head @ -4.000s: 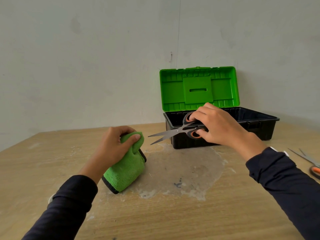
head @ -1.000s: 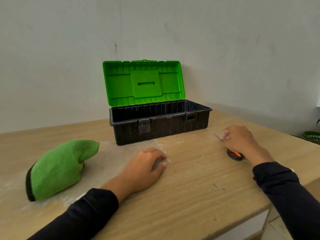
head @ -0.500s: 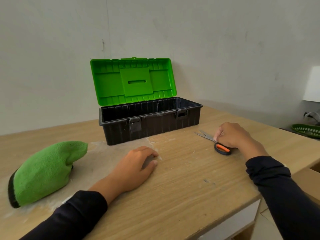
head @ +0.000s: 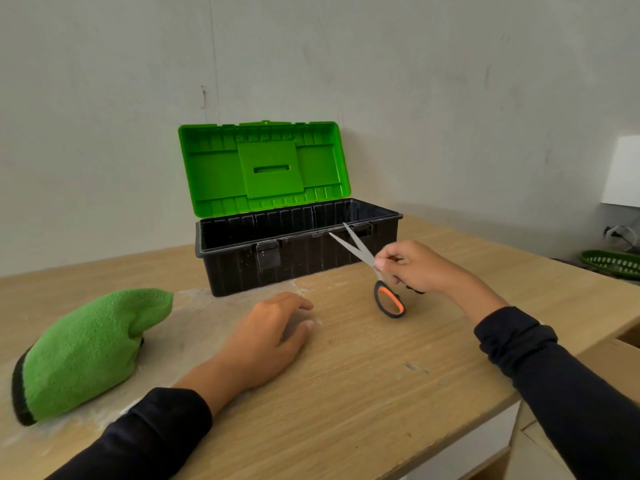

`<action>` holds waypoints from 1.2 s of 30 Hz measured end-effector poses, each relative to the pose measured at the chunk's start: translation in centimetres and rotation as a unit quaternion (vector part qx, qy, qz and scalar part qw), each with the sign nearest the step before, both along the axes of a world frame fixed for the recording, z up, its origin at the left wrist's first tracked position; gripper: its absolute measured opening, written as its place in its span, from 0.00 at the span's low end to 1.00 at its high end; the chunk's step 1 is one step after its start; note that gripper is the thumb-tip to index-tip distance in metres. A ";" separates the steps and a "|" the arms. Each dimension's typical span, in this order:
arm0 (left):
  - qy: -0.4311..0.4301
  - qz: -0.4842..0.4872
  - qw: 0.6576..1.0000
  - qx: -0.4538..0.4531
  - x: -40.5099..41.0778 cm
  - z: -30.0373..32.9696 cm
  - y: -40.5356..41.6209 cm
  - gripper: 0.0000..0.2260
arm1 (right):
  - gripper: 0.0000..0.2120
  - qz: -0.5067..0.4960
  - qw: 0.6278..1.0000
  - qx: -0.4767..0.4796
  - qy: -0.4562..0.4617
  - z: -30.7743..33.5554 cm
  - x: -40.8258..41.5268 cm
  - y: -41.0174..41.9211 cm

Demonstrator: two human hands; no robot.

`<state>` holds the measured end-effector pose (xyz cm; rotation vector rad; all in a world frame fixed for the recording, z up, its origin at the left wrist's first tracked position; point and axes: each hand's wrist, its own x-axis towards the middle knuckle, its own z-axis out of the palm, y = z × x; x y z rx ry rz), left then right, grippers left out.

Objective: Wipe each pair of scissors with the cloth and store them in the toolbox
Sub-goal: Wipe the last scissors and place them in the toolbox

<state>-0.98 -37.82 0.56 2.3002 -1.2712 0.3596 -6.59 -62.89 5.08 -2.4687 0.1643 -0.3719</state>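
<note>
On the pale wooden table (head: 346, 393), the black toolbox with open green lid (head: 298, 251) stands rearward. Left: green cloth mitt (head: 86, 348). My right hand (head: 415, 268) now pinches the raised orange-handled scissors (head: 367, 268), blades parted; my left hand (head: 270, 334) rests flat, relaxed.

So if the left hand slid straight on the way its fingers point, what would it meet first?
The left hand lies on the table, fingers pointing up and right. First in that line appears to be the orange-and-black handle of the scissors held by the right hand, though depth is hard to judge.
</note>
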 end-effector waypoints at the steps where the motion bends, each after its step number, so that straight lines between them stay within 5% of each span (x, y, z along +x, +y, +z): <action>1: 0.000 0.002 1.000 -0.013 -0.1 0.1 0.0 0.14 | 0.06 0.014 1.000 0.010 -0.010 0.0 0.3 0.7; 9: 0.068 0.027 0.981 -0.179 0.0 1.0 0.1 0.13 | 0.07 0.056 0.985 0.111 -0.117 0.6 2.6 7.1; 16: 0.246 0.064 0.897 -0.362 0.5 2.5 1.5 0.04 | 0.05 0.079 0.967 0.191 -0.147 1.8 4.4 10.5; 20: 0.246 0.087 0.890 -0.373 1.0 2.9 2.0 0.03 | 0.06 0.107 0.959 0.227 -0.135 2.1 4.4 11.1; 28: 0.101 0.156 0.930 -0.316 2.5 3.4 3.3 0.06 | 0.05 0.047 0.937 0.313 -0.149 3.0 4.3 11.4; 30: 0.090 0.160 0.925 -0.332 2.3 3.9 3.6 0.06 | 0.07 0.047 0.897 0.414 -0.146 3.4 4.5 11.9; 34: 0.092 0.137 0.912 -0.375 2.0 4.6 3.8 0.07 | 0.08 0.059 0.716 0.683 -0.133 3.8 5.3 13.7; 36: 0.085 0.131 0.910 -0.384 1.8 4.8 3.9 0.08 | 0.07 0.040 0.691 0.710 -0.130 3.9 5.7 14.8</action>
